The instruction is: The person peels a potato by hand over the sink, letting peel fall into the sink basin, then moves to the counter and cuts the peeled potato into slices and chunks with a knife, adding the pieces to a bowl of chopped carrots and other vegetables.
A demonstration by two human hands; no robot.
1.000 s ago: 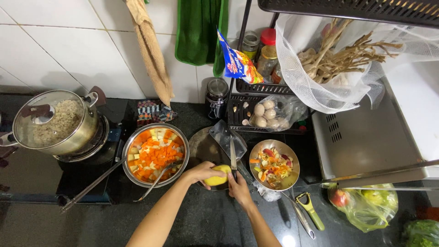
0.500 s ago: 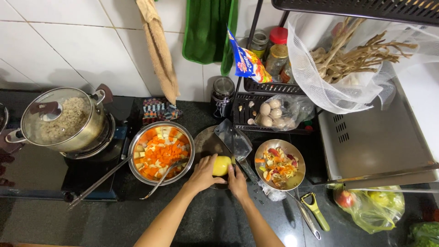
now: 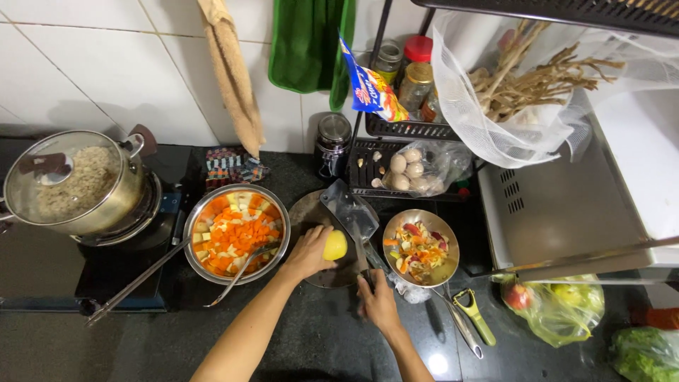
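Note:
My left hand (image 3: 309,252) holds a peeled yellow potato (image 3: 335,245) down on a round dark cutting board (image 3: 311,212). My right hand (image 3: 377,301) grips the handle of a cleaver (image 3: 350,210), whose wide blade lies raised and tilted just right of the potato. To the left stands a steel pan (image 3: 236,233) of diced carrot and pale vegetable cubes with a spoon in it. To the right is a steel bowl (image 3: 420,247) of vegetable scraps.
A lidded pot (image 3: 71,184) sits on the stove at left. A green-handled peeler (image 3: 474,311) lies right of my hand. A rack holds a bag of eggs (image 3: 414,170), jars and a snack packet. Bagged produce (image 3: 552,301) lies at right.
The camera view shifted slightly. My hands moved the potato and cleaver up onto the cutting board; the cleaver blade is now lifted beside the potato.

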